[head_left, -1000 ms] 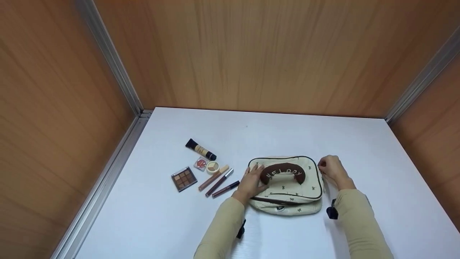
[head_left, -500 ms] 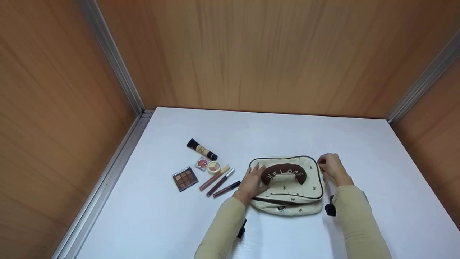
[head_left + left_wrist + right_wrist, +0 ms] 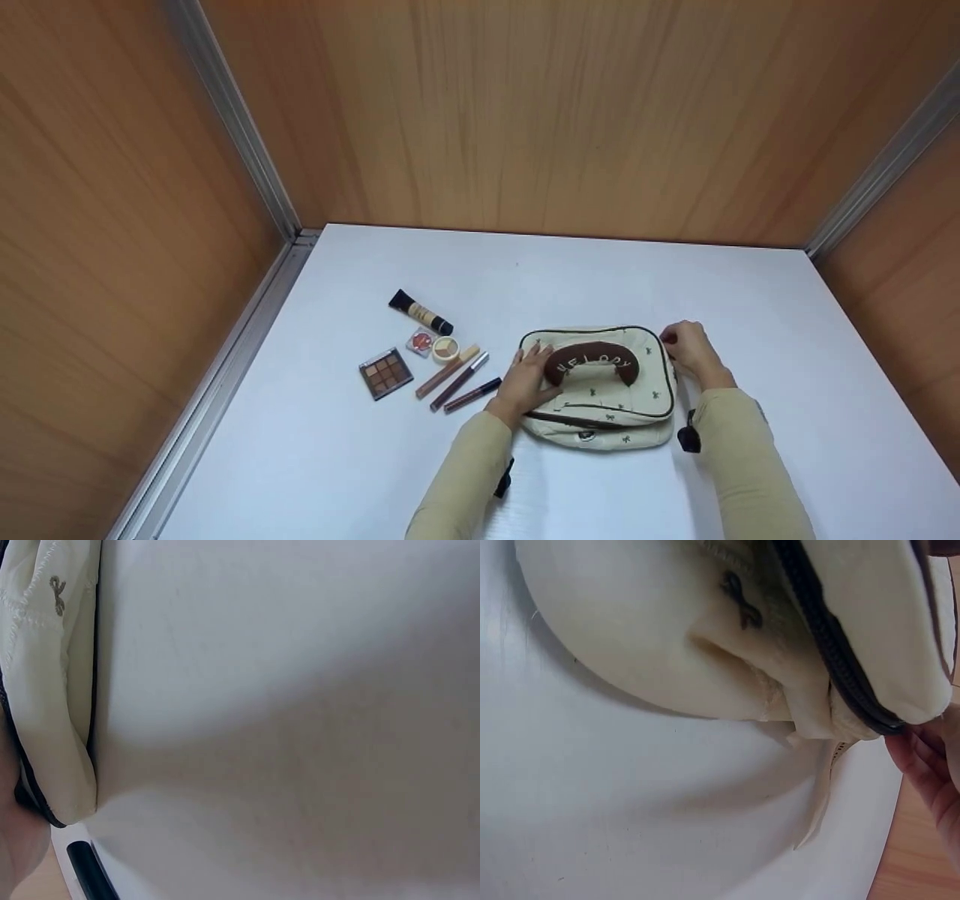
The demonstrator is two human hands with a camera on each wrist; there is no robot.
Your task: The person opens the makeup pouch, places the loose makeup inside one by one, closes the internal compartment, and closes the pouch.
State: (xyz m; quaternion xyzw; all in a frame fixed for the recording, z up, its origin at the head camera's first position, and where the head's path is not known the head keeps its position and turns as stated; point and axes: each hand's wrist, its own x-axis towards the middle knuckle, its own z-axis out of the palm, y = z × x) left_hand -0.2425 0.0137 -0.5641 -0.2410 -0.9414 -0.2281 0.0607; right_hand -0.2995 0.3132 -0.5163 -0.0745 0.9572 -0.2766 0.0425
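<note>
A cream bag [image 3: 592,397] with dark piping and a brown lettered handle lies on the table in the head view. My left hand [image 3: 523,380] rests on its left side, fingers spread on the top. At the bag's upper right corner my right hand [image 3: 691,351] pinches the edge with curled fingers. The right wrist view shows the fingertips [image 3: 905,746] of that hand at the end of the dark zipper [image 3: 832,645], with a fabric tag [image 3: 821,799] hanging nearby. In the left wrist view, the left hand [image 3: 21,844] touches the bag's side [image 3: 52,712].
Left of the bag lie a palette [image 3: 385,373], a black-capped tube [image 3: 421,312], a small square case [image 3: 420,342], a round pot [image 3: 445,349] and several slim tubes [image 3: 472,395]. Wooden panels [image 3: 525,120] stand around the white table [image 3: 300,450].
My right hand and forearm have shifted slightly left against the bag's corner. My left hand holds its place on the bag.
</note>
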